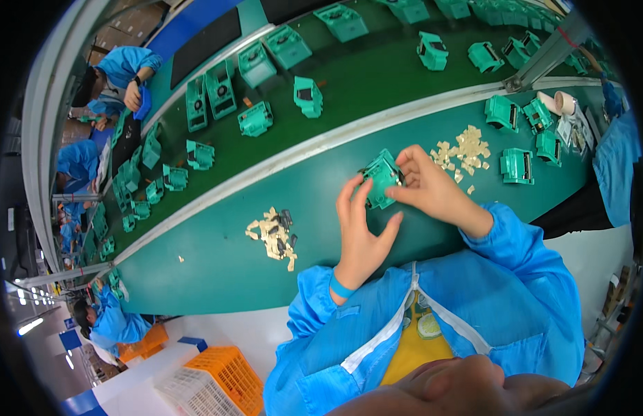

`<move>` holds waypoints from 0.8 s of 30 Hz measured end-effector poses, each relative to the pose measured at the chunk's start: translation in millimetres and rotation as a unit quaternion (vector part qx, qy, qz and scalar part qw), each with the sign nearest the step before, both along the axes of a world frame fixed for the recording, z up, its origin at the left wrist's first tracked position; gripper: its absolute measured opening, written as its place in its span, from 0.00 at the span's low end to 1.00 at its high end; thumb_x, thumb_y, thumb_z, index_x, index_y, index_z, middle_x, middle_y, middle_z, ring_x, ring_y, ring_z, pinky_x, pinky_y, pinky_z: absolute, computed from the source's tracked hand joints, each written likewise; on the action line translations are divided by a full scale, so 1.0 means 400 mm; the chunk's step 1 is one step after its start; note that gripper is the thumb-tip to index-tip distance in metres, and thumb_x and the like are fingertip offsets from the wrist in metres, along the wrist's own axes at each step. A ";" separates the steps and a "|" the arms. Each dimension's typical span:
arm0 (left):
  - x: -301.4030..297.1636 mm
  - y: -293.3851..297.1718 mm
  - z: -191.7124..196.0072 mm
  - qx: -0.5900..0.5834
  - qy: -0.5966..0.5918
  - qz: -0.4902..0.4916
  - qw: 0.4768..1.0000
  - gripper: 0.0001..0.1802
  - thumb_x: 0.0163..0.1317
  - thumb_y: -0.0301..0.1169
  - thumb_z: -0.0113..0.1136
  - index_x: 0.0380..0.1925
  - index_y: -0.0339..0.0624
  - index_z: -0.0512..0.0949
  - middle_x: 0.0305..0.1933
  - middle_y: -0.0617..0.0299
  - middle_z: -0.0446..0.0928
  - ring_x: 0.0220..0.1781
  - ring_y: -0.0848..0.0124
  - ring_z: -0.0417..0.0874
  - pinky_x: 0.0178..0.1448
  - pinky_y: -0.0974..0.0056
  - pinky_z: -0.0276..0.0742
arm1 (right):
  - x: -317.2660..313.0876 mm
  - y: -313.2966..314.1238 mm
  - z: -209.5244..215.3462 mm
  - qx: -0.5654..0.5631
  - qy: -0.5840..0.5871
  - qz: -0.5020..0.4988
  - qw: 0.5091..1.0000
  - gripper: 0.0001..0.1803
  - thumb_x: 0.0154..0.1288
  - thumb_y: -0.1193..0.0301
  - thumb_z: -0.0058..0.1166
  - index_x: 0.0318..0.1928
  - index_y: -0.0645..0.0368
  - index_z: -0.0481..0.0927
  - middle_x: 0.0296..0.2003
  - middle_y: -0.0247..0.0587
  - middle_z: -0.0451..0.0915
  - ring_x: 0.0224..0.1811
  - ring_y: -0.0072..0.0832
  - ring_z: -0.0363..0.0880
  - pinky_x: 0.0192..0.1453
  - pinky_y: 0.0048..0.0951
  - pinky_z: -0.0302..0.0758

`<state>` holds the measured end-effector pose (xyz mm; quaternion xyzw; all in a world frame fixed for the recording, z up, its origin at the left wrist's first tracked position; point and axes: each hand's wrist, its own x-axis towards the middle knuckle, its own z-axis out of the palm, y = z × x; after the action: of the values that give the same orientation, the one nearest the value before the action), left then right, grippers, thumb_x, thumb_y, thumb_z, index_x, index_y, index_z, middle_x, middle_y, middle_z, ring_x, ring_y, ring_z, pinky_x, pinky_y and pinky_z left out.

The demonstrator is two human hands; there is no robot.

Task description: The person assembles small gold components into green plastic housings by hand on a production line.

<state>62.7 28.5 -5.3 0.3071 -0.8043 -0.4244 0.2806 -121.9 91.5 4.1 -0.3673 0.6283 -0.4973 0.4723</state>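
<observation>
A green plastic housing (pixel 382 182) with dark and metallic parts on it is tilted at the worktable, between my two hands. My right hand (pixel 432 186) pinches its right side, fingertips near the upper edge and thumb lower down. My left hand (pixel 361 232) is at the left side, its fingertips touching or very close to the housing. The left thumb stands apart from the fingers, and no object shows between them. A pile of small cream pieces (pixel 467 147) lies just right of my right hand. Further left sits a mixed heap of cream and black pieces (pixel 274 234).
Several green housings (pixel 517 166) stand at the table's right end beside a tape roll (pixel 564 102). Beyond a pale rail (pixel 293 150), a dark green conveyor (pixel 266 149) carries more housings. Co-workers in blue are at left and right. An orange crate (pixel 228 374) is lower left.
</observation>
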 end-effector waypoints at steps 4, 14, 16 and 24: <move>0.021 0.002 0.007 -0.023 0.065 -0.012 0.998 0.35 0.59 0.24 0.71 0.67 0.40 0.70 0.72 0.49 0.63 0.72 0.54 0.70 0.71 0.53 0.72 | -0.110 -0.165 -0.041 0.029 -0.038 -0.013 0.999 0.25 0.64 0.72 0.68 0.56 0.65 0.70 0.42 0.42 0.83 0.40 0.26 0.82 0.43 0.28 0.77; 0.138 0.019 -0.025 -0.008 0.004 0.071 0.997 0.14 0.64 0.25 0.69 0.49 0.39 0.82 0.56 0.51 0.80 0.59 0.54 0.82 0.64 0.56 0.76 | -0.380 -0.367 -0.232 0.032 0.296 -0.142 0.944 0.30 0.61 0.55 0.70 0.51 0.69 0.81 0.47 0.54 0.84 0.48 0.37 0.84 0.53 0.37 0.79; 0.197 0.002 -0.030 0.009 -0.016 0.112 0.994 0.13 0.64 0.26 0.69 0.49 0.39 0.82 0.54 0.50 0.81 0.58 0.54 0.82 0.63 0.57 0.76 | -0.304 -0.309 -0.125 0.015 0.225 -0.105 0.969 0.29 0.65 0.56 0.68 0.56 0.66 0.79 0.49 0.46 0.83 0.50 0.31 0.81 0.52 0.32 0.77; 0.409 -0.125 -0.002 -0.082 -0.201 0.328 0.919 0.07 0.65 0.27 0.67 0.39 0.36 0.85 0.37 0.52 0.84 0.38 0.60 0.87 0.42 0.59 0.80 | -0.156 0.067 -0.082 0.029 0.114 -0.043 0.992 0.13 0.76 0.69 0.59 0.53 0.63 0.80 0.52 0.36 0.81 0.50 0.20 0.76 0.58 0.25 0.73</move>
<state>226.3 -21.5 -6.1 0.6084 -0.7301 -0.1708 0.2603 -184.1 118.4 -28.6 -0.3805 0.7071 -0.4539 0.3863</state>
